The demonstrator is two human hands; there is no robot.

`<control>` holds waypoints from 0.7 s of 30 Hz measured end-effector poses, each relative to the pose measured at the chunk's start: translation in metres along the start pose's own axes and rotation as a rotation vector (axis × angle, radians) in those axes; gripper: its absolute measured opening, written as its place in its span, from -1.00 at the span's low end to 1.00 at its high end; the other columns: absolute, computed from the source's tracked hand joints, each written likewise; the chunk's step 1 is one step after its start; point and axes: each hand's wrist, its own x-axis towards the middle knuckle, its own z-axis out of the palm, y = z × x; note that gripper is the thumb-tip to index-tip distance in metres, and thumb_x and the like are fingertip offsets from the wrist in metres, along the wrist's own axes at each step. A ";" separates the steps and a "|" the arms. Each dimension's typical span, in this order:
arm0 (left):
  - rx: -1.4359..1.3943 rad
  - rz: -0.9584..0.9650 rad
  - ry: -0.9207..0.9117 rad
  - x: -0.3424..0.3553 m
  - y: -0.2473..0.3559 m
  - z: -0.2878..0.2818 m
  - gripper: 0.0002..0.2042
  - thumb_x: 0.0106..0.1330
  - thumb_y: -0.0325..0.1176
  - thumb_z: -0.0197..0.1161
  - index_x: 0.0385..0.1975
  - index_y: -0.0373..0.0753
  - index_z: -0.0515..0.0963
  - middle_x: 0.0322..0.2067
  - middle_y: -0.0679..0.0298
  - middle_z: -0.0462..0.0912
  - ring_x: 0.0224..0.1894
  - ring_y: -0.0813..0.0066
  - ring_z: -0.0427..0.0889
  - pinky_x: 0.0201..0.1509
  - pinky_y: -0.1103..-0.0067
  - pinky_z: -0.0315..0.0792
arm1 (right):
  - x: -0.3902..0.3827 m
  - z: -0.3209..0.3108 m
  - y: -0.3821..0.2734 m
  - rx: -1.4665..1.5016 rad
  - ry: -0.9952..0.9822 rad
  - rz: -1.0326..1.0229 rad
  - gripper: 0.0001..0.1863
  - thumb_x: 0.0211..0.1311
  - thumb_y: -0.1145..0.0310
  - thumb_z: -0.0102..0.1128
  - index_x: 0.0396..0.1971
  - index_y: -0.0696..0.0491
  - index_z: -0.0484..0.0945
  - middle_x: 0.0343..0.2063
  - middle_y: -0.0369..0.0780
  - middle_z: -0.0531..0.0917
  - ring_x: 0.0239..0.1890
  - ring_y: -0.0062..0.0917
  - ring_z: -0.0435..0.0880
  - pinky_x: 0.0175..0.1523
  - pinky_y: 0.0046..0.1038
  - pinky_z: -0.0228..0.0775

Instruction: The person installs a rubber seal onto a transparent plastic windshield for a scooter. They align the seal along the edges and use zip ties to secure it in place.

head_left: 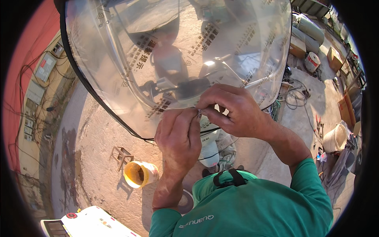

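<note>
My left hand (pixel 179 134) and my right hand (pixel 238 108) meet at the lower middle of a clear plastic windshield (pixel 130 93). It has black edging and dark printing across it. Thumb and fingers of both hands are pinched together around a tiny, shiny metal-looking piece (pixel 199 112), too small to name. Just behind the plastic runs a bent metal tube (pixel 115 51). Through the sheet a dark handlebar part (pixel 191 87) shows beyond my fingers. Green sleeves cover my upper arms.
Below left stand a yellow bucket (pixel 136 174) and a small metal stool (pixel 122 156), with a white vehicle (pixel 92 223) nearer. At right lie loose cables (pixel 298 93), a red-handled tool (pixel 318 124), a cream bucket (pixel 334 139) and a cardboard box (pixel 335 59). Wall boxes (pixel 46 66) hang at left.
</note>
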 end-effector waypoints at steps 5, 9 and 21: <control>0.035 -0.055 -0.068 0.003 0.007 -0.007 -0.85 0.24 -0.66 0.30 -0.21 -0.34 0.64 -0.28 0.13 0.60 -0.33 0.24 0.61 -0.25 0.46 0.51 | -0.007 0.008 -0.010 0.127 0.068 0.195 -0.84 0.21 0.64 0.38 -0.22 0.17 0.66 -0.31 -0.21 0.72 -0.39 -0.58 0.71 -0.30 -0.52 0.53; 0.054 -0.026 -0.101 0.005 0.007 -0.011 -0.85 0.24 -0.65 0.30 -0.21 -0.34 0.64 -0.29 0.12 0.59 -0.31 0.18 0.61 -0.23 0.41 0.50 | -0.010 0.013 -0.008 0.166 0.095 0.209 -0.83 0.20 0.67 0.37 -0.21 0.17 0.67 -0.30 -0.20 0.72 -0.39 -0.59 0.70 -0.29 -0.53 0.54; 0.061 -0.053 -0.133 0.007 0.009 -0.014 -0.86 0.23 -0.64 0.31 -0.23 -0.33 0.65 -0.30 0.12 0.58 -0.30 0.17 0.62 -0.23 0.41 0.50 | -0.009 0.008 -0.001 0.163 0.043 0.137 -0.83 0.19 0.62 0.40 -0.22 0.13 0.71 -0.29 -0.19 0.75 -0.30 -0.44 0.77 -0.24 -0.45 0.59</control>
